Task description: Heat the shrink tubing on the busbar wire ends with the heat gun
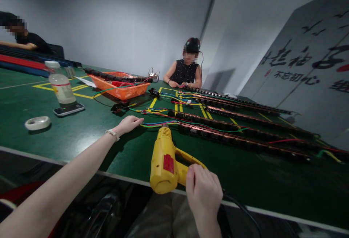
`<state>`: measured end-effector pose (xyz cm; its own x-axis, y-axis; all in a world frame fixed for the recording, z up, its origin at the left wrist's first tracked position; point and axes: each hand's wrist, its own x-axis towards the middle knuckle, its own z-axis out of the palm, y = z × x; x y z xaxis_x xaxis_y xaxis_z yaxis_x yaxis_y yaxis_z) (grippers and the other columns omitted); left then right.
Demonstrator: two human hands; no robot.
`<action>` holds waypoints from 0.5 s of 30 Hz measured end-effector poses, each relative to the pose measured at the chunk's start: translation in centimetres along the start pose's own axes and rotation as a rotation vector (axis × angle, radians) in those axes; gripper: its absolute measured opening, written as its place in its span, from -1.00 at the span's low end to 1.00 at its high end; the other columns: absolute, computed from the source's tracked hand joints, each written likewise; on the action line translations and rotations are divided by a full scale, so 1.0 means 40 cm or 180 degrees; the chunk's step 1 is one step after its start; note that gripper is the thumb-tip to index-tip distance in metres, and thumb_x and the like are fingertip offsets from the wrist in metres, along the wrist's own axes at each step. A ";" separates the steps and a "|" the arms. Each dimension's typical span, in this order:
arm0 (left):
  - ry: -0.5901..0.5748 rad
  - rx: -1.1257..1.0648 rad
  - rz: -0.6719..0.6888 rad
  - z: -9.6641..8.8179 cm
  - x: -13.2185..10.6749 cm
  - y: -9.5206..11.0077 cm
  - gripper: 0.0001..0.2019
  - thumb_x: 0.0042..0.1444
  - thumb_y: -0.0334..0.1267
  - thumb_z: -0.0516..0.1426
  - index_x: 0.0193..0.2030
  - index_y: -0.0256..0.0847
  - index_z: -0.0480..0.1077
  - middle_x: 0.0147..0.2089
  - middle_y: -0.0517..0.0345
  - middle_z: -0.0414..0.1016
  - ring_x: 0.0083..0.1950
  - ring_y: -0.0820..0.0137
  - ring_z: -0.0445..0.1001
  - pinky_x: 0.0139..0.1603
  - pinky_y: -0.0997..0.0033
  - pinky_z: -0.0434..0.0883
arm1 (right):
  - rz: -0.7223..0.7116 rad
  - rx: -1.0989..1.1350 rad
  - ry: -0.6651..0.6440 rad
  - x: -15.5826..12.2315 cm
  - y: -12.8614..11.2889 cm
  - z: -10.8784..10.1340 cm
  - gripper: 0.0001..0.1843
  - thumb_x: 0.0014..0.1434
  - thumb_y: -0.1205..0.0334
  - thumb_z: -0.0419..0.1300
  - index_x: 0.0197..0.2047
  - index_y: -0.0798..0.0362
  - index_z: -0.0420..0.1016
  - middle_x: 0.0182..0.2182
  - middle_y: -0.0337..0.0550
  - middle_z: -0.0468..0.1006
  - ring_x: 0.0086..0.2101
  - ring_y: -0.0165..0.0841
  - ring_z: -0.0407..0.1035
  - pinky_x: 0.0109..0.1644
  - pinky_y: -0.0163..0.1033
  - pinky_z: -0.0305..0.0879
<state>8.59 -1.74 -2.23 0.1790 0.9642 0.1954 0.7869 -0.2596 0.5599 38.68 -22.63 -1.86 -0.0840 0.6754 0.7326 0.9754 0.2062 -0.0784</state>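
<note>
My right hand is wrapped round the handle of a yellow heat gun at the table's front edge. The gun's nozzle points away from me at a bundle of coloured wires. My left hand is closed on the left end of those wires, its fingertips pinched together. From there the wires run right to a long black bar with copper-coloured strips. Another long black bar lies just behind it, with its own wires at the left end.
An orange basket holds parts, with a long black bar across it. To the left are a bottle, a phone and a roll of tape. A person sits across the green table; another person is far left.
</note>
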 end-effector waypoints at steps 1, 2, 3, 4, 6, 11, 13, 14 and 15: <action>-0.0006 0.0004 -0.0001 0.000 0.000 0.001 -0.42 0.10 0.25 -0.15 -0.66 -0.20 0.12 -0.66 0.27 0.06 -0.56 0.48 0.05 -0.48 0.43 -0.03 | -0.0006 0.0042 -0.0016 0.000 -0.010 0.002 -0.66 0.32 0.25 -0.13 -0.42 0.05 0.34 -0.52 -0.22 0.39 -0.44 -0.37 0.24 -0.24 -0.25 0.05; -0.0009 0.0005 -0.0004 0.000 -0.001 0.002 -0.43 0.11 0.25 -0.15 -0.66 -0.20 0.12 -0.66 0.27 0.07 -0.56 0.48 0.05 -0.48 0.42 -0.03 | -0.0017 0.0080 -0.0032 0.000 -0.020 0.004 -0.66 0.32 0.25 -0.13 -0.42 0.05 0.34 -0.52 -0.22 0.38 -0.44 -0.37 0.23 -0.24 -0.25 0.04; -0.0004 0.0008 -0.0009 -0.001 -0.001 0.002 -0.43 0.11 0.25 -0.15 -0.66 -0.20 0.12 -0.66 0.27 0.06 -0.56 0.48 0.05 -0.48 0.42 -0.04 | -0.0034 0.0122 -0.0050 -0.001 -0.031 0.006 -0.67 0.32 0.25 -0.13 -0.42 0.05 0.33 -0.53 -0.22 0.37 -0.44 -0.37 0.23 -0.24 -0.24 0.04; 0.0004 0.0013 -0.0008 -0.001 -0.001 0.003 -0.43 0.11 0.25 -0.15 -0.66 -0.20 0.12 -0.66 0.27 0.05 -0.57 0.48 0.05 -0.48 0.42 -0.04 | -0.0046 0.0175 -0.0067 -0.001 -0.042 0.008 -0.67 0.31 0.26 -0.13 -0.43 0.05 0.33 -0.53 -0.23 0.36 -0.44 -0.37 0.22 -0.24 -0.24 0.04; 0.0030 0.0025 0.0009 -0.001 0.000 0.004 -0.43 0.11 0.25 -0.15 -0.65 -0.21 0.13 -0.66 0.27 0.05 -0.57 0.48 0.05 -0.49 0.42 -0.05 | -0.0053 0.0319 -0.0095 -0.002 -0.066 0.015 -0.68 0.31 0.26 -0.13 -0.43 0.05 0.32 -0.53 -0.23 0.34 -0.44 -0.36 0.21 -0.24 -0.24 0.03; 0.0024 0.0051 0.0020 -0.001 0.001 0.003 -0.40 0.10 0.26 -0.15 -0.62 -0.23 0.28 -0.63 0.24 0.16 -0.53 0.45 0.12 -0.48 0.42 -0.02 | -0.0003 0.0675 -0.0046 -0.001 -0.125 0.041 -0.66 0.30 0.24 -0.17 -0.44 0.04 0.29 -0.53 -0.20 0.32 -0.44 -0.34 0.16 -0.26 -0.21 -0.02; 0.0038 -0.0023 0.0015 -0.002 0.001 0.001 -0.38 0.09 0.26 -0.14 -0.58 -0.25 0.36 -0.61 0.22 0.23 -0.51 0.44 0.16 -0.46 0.44 0.02 | -0.0047 0.0758 -0.0049 0.000 -0.141 0.050 -0.66 0.29 0.23 -0.18 -0.45 0.04 0.27 -0.53 -0.20 0.31 -0.44 -0.33 0.15 -0.26 -0.20 -0.03; 0.0064 -0.0086 0.0015 -0.002 0.001 -0.001 -0.38 0.08 0.27 -0.13 -0.57 -0.26 0.38 -0.60 0.21 0.26 -0.50 0.43 0.18 -0.45 0.44 0.04 | -0.0084 0.0790 -0.0065 0.000 -0.147 0.054 -0.68 0.29 0.23 -0.17 -0.44 0.04 0.27 -0.52 -0.20 0.31 -0.43 -0.34 0.15 -0.26 -0.20 -0.03; 0.0099 -0.0194 0.0012 -0.001 0.001 -0.003 -0.38 0.07 0.27 -0.10 -0.57 -0.26 0.40 -0.61 0.21 0.27 -0.49 0.43 0.18 -0.44 0.45 0.05 | -0.0115 0.0813 -0.0076 0.000 -0.150 0.057 -0.69 0.28 0.24 -0.16 -0.43 0.04 0.27 -0.52 -0.20 0.31 -0.43 -0.34 0.15 -0.25 -0.20 -0.03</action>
<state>8.47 -1.68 -2.25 0.1627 0.9614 0.2219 0.7486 -0.2668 0.6069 32.38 -22.28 -2.93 -0.1254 0.6802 0.7222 0.8888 0.4005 -0.2229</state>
